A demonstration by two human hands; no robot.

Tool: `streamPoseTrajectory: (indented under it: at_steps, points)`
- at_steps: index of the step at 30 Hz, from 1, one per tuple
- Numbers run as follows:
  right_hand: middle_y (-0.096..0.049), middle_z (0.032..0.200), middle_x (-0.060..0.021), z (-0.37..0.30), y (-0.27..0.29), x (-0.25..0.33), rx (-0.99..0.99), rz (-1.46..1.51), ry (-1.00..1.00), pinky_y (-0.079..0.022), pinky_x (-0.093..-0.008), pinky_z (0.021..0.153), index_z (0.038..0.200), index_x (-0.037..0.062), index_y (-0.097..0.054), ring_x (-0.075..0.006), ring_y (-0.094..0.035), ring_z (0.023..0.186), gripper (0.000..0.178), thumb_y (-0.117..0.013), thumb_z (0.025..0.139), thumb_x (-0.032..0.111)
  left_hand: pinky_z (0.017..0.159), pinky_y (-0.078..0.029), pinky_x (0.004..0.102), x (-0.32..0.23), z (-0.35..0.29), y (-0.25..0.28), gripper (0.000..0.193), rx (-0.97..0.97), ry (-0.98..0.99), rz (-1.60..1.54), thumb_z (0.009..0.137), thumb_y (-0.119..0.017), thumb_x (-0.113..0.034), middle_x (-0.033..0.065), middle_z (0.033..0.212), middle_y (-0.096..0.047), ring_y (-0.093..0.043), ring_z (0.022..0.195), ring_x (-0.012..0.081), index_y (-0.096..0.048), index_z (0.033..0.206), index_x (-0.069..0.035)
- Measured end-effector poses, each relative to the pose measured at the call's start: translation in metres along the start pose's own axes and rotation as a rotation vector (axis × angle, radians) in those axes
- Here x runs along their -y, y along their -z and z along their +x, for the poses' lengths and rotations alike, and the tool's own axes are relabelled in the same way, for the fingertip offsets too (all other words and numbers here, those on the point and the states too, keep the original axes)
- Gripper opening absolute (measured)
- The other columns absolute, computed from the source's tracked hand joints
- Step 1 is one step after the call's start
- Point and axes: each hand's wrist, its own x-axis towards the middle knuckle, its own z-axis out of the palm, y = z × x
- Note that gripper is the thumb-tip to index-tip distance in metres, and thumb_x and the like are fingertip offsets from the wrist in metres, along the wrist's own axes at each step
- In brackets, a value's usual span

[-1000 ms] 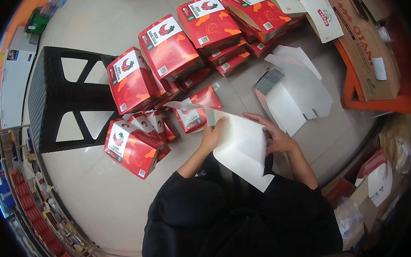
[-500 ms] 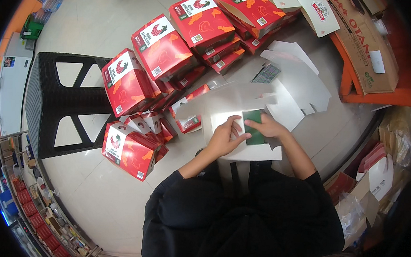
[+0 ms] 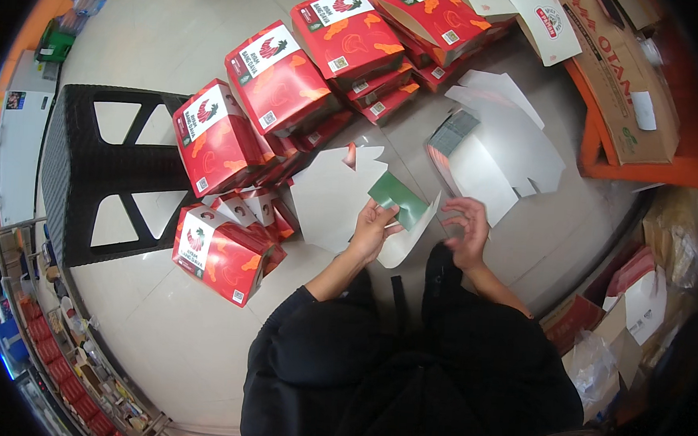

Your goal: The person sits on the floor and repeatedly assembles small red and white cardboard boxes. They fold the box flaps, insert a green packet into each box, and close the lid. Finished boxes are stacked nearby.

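A partly unfolded cardboard carton (image 3: pixel 326 197), white inside, is spread out before me at the centre. One of its flaps carries a green panel (image 3: pixel 394 198). My left hand (image 3: pixel 372 234) pinches the carton at this green part, thumb on top. To the right, my right hand (image 3: pixel 468 229) is apart from the carton with its fingers loosely spread, holding nothing. Beyond it lie flat white carton blanks (image 3: pixel 521 141) with a dark grey-green panel (image 3: pixel 456 133) at their left end.
Folded red boxes (image 3: pixel 278 70) stand in rows ahead and to the left. A black plastic stool (image 3: pixel 72 177) lies on its side behind them at left. An orange crate (image 3: pixel 664 169) with brown cardboard (image 3: pixel 613 82) is at far right, plastic bags (image 3: pixel 596 365) nearer me.
My right hand has let go of the carton's green part and moved right. The carton has swung left and opened out, while my left hand still grips it.
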Motion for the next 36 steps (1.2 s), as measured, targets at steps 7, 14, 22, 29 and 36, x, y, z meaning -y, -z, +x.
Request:
streamPoseTrajectory:
  at_steps: [7,14,22,29,36]
  points:
    - [-0.064,0.099,-0.014,0.02,-0.015,0.028,0.194,-0.568,0.519,-0.053,-0.0316,0.078,0.094,-0.0031,-0.063,-0.0275,-0.063,0.09,0.023,-0.064,0.071,-0.002,0.072,-0.058,0.0323,-0.005,-0.003,-0.007,0.019,-0.033,-0.09,0.042,0.088,-0.059,-0.009,0.0106,0.092,-0.063,-0.064,0.08,0.0172,-0.05,0.101,0.001]
    - [-0.064,0.096,-0.0133,0.029,-0.002,0.029,0.384,-0.537,0.693,-0.054,-0.0334,0.076,0.091,-0.0046,-0.062,-0.0273,-0.064,0.087,0.024,-0.061,0.067,-0.007,0.073,-0.058,0.0323,-0.018,-0.009,-0.007,0.016,-0.035,-0.189,0.213,0.085,-0.058,0.001,0.0145,0.088,-0.064,-0.065,0.079,0.0194,-0.049,0.098,0.004]
    - [-0.064,0.096,-0.0132,0.033,-0.008,0.035,0.374,-0.6,0.752,-0.054,-0.0349,0.074,0.09,-0.0042,-0.062,-0.0269,-0.064,0.089,0.02,-0.059,0.07,-0.002,0.077,-0.057,0.0357,-0.015,-0.011,-0.007,0.027,0.109,-0.248,0.296,0.086,-0.05,0.009,0.0171,0.1,-0.062,-0.065,0.088,0.024,-0.041,0.111,0.004]
    - [-0.065,0.097,-0.013,0.032,-0.018,0.037,0.357,-0.697,0.841,-0.052,-0.0381,0.081,0.086,-0.0026,-0.064,-0.0256,-0.064,0.093,0.015,-0.056,0.073,0.002,0.079,-0.056,0.0374,-0.015,-0.015,-0.01,0.038,0.091,-0.356,0.17,0.085,-0.048,0.011,0.0182,0.103,-0.06,-0.064,0.091,0.0254,-0.032,0.118,0.003]
    - [-0.063,0.101,-0.0166,0.036,-0.024,0.032,0.417,-0.551,0.614,-0.047,-0.038,0.089,0.098,-0.0012,-0.064,-0.0254,-0.062,0.1,0.02,-0.056,0.083,0.009,0.082,-0.054,0.036,-0.021,-0.021,-0.02,0.051,0.123,-0.254,0.329,0.083,-0.049,0.013,0.0177,0.111,-0.055,-0.062,0.096,0.024,-0.025,0.126,0.0]
